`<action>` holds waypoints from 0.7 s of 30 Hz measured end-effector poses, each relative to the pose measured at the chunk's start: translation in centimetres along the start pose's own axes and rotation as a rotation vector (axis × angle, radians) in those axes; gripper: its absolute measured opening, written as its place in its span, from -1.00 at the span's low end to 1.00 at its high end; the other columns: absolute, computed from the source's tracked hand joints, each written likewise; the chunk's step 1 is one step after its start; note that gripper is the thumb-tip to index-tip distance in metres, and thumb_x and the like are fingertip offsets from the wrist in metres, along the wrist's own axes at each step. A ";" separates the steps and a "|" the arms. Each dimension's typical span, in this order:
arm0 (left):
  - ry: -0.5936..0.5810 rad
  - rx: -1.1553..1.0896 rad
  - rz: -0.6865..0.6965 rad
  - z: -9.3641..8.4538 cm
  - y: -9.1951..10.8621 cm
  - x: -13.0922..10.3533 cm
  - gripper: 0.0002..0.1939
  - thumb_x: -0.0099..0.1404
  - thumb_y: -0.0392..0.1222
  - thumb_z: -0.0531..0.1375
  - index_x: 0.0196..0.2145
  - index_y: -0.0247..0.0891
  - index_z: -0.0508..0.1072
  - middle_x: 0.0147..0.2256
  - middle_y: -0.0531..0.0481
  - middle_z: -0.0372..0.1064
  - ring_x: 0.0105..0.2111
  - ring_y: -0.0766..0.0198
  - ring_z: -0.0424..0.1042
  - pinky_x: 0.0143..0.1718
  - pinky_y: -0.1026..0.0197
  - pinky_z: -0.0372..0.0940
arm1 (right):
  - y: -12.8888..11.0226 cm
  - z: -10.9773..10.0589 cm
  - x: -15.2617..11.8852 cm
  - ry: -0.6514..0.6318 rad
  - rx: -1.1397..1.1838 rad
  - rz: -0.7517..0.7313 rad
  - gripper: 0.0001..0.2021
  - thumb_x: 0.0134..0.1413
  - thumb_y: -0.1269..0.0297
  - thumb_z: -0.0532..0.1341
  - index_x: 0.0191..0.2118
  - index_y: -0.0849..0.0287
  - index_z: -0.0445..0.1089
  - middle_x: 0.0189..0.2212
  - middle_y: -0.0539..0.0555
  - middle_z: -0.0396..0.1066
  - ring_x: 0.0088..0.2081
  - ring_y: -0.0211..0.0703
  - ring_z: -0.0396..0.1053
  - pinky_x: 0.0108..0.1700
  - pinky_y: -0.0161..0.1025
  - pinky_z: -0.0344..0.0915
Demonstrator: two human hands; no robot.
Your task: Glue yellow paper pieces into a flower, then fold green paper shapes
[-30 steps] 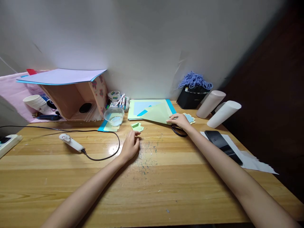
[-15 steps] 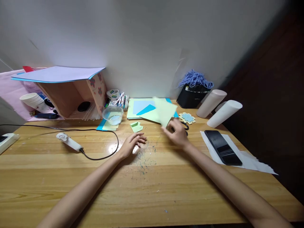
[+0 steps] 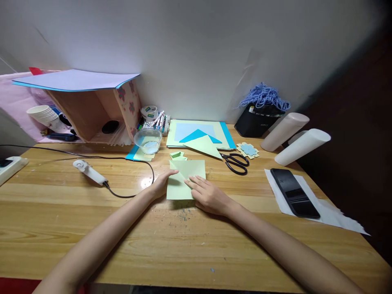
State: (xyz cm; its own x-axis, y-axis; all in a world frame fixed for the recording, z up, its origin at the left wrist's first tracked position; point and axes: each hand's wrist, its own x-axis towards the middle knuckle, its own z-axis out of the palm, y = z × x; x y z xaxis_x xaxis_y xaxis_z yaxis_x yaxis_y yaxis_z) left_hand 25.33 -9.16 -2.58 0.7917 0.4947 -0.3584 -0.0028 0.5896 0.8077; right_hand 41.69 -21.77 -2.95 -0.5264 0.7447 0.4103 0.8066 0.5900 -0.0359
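Observation:
A square pale green sheet of paper (image 3: 179, 190) with a diagonal crease lies in front of me. My left hand (image 3: 161, 183) grips its left edge, thumb on top and the other fingers hidden beneath. My right hand (image 3: 211, 198) rests over the lower right of the sheet, with several fingers stretched flat across it near the crease. Just behind the sheet sits a small folded green paper piece (image 3: 177, 155). Black-handled scissors (image 3: 236, 163) lie to the right, their blades partly under a green paper triangle (image 3: 203, 146).
Stacked colored paper (image 3: 226, 134), a clear plastic bowl (image 3: 148, 141) and markers (image 3: 158, 121) line the back. A layered paper flower (image 3: 248, 150), a black holder with yarn (image 3: 257, 120) and a phone (image 3: 294, 192) are at right. A corded white device (image 3: 90, 172) lies left.
My right hand has brought the green sheet down from the back right to the middle. The left hand has taken its left edge. The scissors are now uncovered, and the view has shifted slightly.

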 end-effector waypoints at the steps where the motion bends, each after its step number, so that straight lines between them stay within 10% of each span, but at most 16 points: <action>1: 0.042 0.016 -0.003 0.0 0.0 0.1 -0.58 0.04 -0.17 0.13 -0.12 -0.38 0.38 -0.33 -0.15 0.47 -0.26 0.01 0.43 -0.16 0.03 0.26 | 0.2 -0.1 -0.1 0.000 0.025 -0.008 -0.83 -0.05 0.54 0.03 -0.36 0.25 0.33 0.03 0.26 0.25 0.10 0.04 0.15 0.07 0.03 0.18; 12: 0.031 -0.017 0.057 -0.8 -0.5 1.3 -0.51 0.04 -0.31 0.18 -0.03 -0.34 0.28 -0.13 -0.18 0.40 -0.17 0.06 0.40 -0.09 0.04 0.26 | 4.8 -1.2 -2.0 0.094 0.305 0.041 -0.55 -0.06 0.23 0.22 0.02 0.09 0.26 -0.06 0.09 0.36 -0.03 -0.12 0.30 -0.01 -0.10 0.27; 21: -0.067 0.168 0.104 0.1 -0.3 0.4 -0.38 -0.05 -0.24 0.29 0.00 -0.34 0.25 -0.15 -0.23 0.39 -0.14 0.03 0.37 -0.11 0.03 0.26 | 4.0 -0.5 -1.8 0.259 0.393 0.148 -0.78 0.09 0.40 0.08 -0.22 0.03 0.43 -0.24 0.02 0.47 -0.21 -0.19 0.38 -0.17 -0.16 0.32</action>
State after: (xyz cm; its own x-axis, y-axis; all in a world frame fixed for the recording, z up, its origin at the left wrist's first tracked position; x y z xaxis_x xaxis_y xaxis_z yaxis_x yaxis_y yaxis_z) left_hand 25.73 -9.23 -2.93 0.8313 0.5006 -0.2418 0.0110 0.4200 0.9075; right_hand 46.03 -20.88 -3.32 -0.2897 0.7566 0.5862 0.6792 0.5940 -0.4311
